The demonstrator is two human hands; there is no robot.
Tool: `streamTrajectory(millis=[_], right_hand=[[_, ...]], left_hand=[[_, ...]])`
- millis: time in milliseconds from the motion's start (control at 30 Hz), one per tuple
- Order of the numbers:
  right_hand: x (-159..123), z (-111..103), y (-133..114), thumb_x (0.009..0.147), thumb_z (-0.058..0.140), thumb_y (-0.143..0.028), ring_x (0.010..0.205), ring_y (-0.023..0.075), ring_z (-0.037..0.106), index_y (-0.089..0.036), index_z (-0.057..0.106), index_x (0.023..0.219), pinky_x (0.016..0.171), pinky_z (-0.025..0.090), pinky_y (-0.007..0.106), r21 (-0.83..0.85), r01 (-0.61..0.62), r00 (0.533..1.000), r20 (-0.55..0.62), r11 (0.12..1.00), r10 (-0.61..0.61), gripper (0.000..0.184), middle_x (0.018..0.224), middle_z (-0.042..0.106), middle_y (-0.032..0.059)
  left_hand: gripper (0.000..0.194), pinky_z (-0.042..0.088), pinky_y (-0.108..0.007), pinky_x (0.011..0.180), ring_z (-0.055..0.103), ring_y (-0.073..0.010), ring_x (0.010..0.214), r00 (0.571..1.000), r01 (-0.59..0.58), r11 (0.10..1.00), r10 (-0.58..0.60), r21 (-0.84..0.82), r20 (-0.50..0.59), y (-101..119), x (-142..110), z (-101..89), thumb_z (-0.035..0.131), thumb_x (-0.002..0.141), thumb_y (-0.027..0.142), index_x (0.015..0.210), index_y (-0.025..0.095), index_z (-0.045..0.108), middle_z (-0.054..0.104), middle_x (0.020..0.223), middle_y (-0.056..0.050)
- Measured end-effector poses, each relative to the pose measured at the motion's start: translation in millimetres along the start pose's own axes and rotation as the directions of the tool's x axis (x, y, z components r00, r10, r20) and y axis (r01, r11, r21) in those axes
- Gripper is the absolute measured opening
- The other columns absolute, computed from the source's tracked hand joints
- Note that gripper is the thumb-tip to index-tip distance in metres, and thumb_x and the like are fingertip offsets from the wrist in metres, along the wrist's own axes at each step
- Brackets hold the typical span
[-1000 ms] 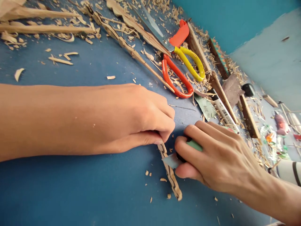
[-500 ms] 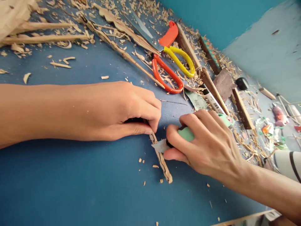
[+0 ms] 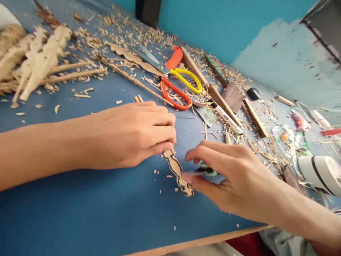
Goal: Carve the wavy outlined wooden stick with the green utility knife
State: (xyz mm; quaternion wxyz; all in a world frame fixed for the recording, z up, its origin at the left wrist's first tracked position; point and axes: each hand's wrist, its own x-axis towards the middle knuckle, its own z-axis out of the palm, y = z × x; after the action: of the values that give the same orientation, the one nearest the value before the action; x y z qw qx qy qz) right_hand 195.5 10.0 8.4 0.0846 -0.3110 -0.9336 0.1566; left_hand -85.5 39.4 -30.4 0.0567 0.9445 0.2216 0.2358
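Note:
My left hand [image 3: 133, 133] lies palm down on the blue table [image 3: 80, 213], its fingers curled and pressing on a thin carved wooden strip [image 3: 177, 170] with a wavy dark outline. One end of the strip shows past my knuckles and the other sticks out toward me. My right hand [image 3: 229, 177] is closed on a small green-handled knife [image 3: 206, 170], held low beside the strip's near end. The blade is blurred and mostly hidden by my fingers.
Scissors with orange and yellow handles [image 3: 177, 89] lie behind my hands among wood shavings. A white marker [image 3: 227, 119], wooden sticks [image 3: 255, 119] and a sandpaper scrap [image 3: 207, 114] are at the right. Carved wooden pieces [image 3: 34, 60] pile at the far left. The table's near edge [image 3: 202, 240] runs below my right hand.
The view has pulled back and tilted, showing more of the table. The strip now lies flatter with its wavy face up. My right hand has drawn the knife a little away toward the strip's end.

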Motion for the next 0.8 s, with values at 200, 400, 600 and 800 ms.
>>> streamTrajectory(millis=[200, 400, 600, 800], right_hand=[[-17, -17, -10, 0.112, 0.065, -0.046, 0.064, 0.0080, 0.059, -0.025, 0.061, 0.112, 0.061, 0.044, 0.023, 0.183, 0.008, 0.993, -0.119, 0.983, 0.014, 0.021, 0.085, 0.068, -0.0080], [-15, -34, -11, 0.104, 0.075, -0.035, 0.066, 0.0062, 0.057, -0.021, 0.067, 0.099, 0.063, 0.045, 0.019, 0.285, 0.148, 0.968, -0.239, 0.947, -0.079, 0.016, 0.079, 0.067, -0.0068], [-18, -37, -31, 0.093, 0.074, -0.011, 0.050, 0.0030, 0.052, -0.020, 0.069, 0.084, 0.052, 0.043, 0.014, 0.579, 0.207, 0.944, -0.331, 0.788, -0.005, 0.014, 0.063, 0.068, -0.0093], [-25, -33, -53, 0.096, 0.073, -0.016, 0.045, 0.0024, 0.050, -0.021, 0.066, 0.077, 0.047, 0.038, 0.013, 0.468, 0.304, 0.788, -0.613, 0.830, 0.057, 0.020, 0.058, 0.068, -0.0091]], left_hand=[[0.031, 0.043, -0.038, 0.079, 0.061, -0.0221, 0.079, 0.995, -0.054, 0.970, 0.072, 0.239, -0.068, 34, 16, -42.9, 0.051, 0.113, 0.021, 0.089, 0.017, 0.070, 0.072, 0.091, -0.007], [0.029, 0.045, -0.038, 0.078, 0.067, -0.0227, 0.080, 0.974, -0.150, 0.936, 0.195, 0.317, -0.114, 51, 35, -71.1, 0.051, 0.114, 0.019, 0.091, 0.017, 0.070, 0.074, 0.089, -0.007], [0.014, 0.051, -0.040, 0.096, 0.073, -0.0244, 0.101, 0.946, -0.196, 0.902, 0.277, 0.385, -0.169, 64, 55, -95.1, 0.059, 0.111, 0.017, 0.103, 0.017, 0.070, 0.077, 0.100, -0.006], [0.019, 0.054, -0.033, 0.098, 0.065, -0.0190, 0.112, 0.549, 0.164, 0.927, -0.369, -0.337, -0.750, 105, 52, -64.4, 0.069, 0.107, 0.027, 0.125, 0.030, 0.068, 0.066, 0.124, -0.003]])
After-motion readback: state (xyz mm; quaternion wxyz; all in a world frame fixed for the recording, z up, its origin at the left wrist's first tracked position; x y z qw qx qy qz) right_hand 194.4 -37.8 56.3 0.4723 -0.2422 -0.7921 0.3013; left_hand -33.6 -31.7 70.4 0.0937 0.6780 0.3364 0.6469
